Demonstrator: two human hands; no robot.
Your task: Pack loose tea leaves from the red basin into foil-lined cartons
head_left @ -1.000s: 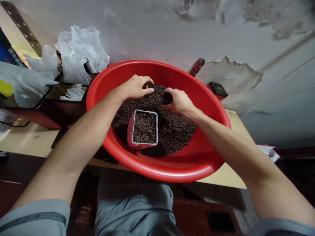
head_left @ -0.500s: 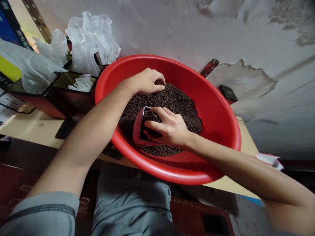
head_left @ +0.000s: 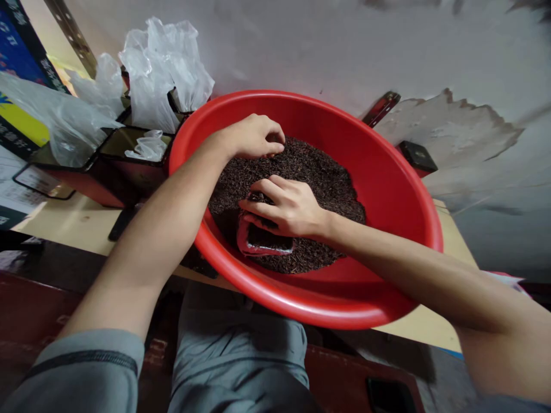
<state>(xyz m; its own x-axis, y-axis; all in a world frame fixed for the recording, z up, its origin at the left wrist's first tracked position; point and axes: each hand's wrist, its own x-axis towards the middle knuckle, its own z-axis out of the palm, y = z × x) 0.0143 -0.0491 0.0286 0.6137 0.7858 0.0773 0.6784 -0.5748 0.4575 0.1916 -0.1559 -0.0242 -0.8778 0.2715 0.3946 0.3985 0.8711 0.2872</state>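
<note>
A big red basin (head_left: 387, 166) holds a heap of dark loose tea leaves (head_left: 327, 183). A small red pouch (head_left: 258, 244) with a silver lining stands open in the leaves near the basin's front wall, filled with the same leaves. My right hand (head_left: 288, 206) lies over the pouch's mouth, fingers stretched flat on the leaves inside. My left hand (head_left: 253, 136) rests at the back of the heap, fingers curled down into the leaves. What the curled fingers hold is hidden.
The basin sits on a pale wooden table (head_left: 64, 223) against a peeling wall. Crumpled clear plastic bags (head_left: 159, 69) and dark red boxes (head_left: 116, 172) stand at the left. A small black box (head_left: 415, 156) lies behind the basin at right. My grey-clad knees are below.
My right hand came from the back of the heap, where it held a clump of leaves, down onto the pouch and now lies flat over its mouth. My left hand stayed in place.
</note>
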